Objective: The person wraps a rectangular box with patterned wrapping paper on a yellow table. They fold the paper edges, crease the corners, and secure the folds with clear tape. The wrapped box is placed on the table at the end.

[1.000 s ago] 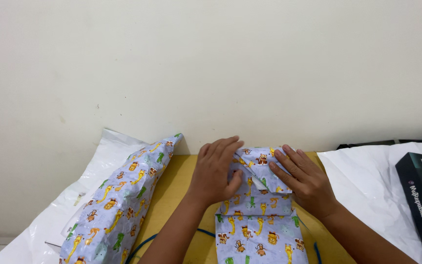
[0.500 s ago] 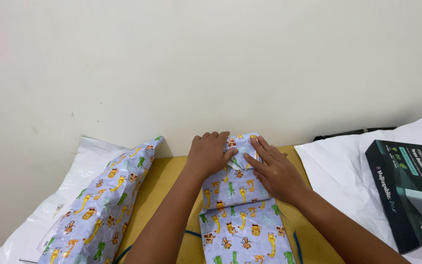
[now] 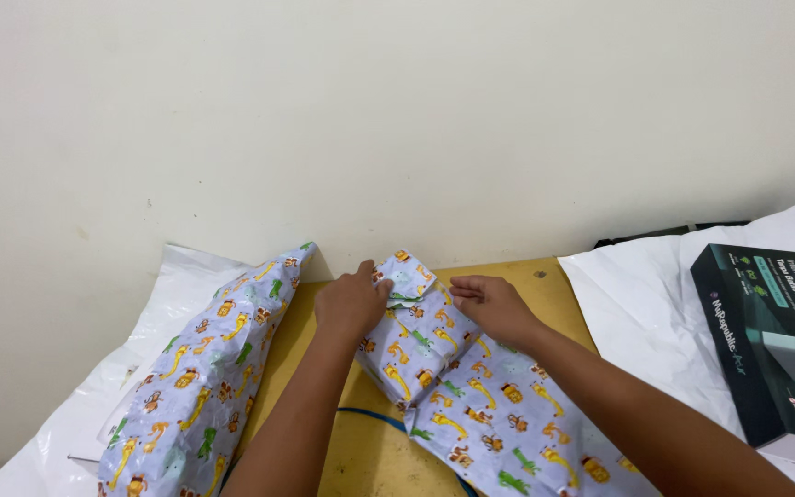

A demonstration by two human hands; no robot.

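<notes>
Resting on the yellow wooden tabletop [image 3: 545, 281], the small box wrapped in pale blue animal-print paper [image 3: 413, 342] lies tilted between both hands. Left hand [image 3: 350, 306] presses, fingers curled, on its far left corner; right hand [image 3: 492, 306] curls loosely at its right edge, grip unclear. 1 long parcel in matching paper [image 3: 204, 368] lies to the left, 1 dark green carton [image 3: 770, 336] on white plastic sheeting [image 3: 641, 304] to the right.

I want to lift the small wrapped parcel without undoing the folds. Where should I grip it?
Probably grip the small wrapped parcel by its two long sides, from above, where the left hand and right hand sit now. Its far end carries the loose folded flaps; avoid it.
</notes>
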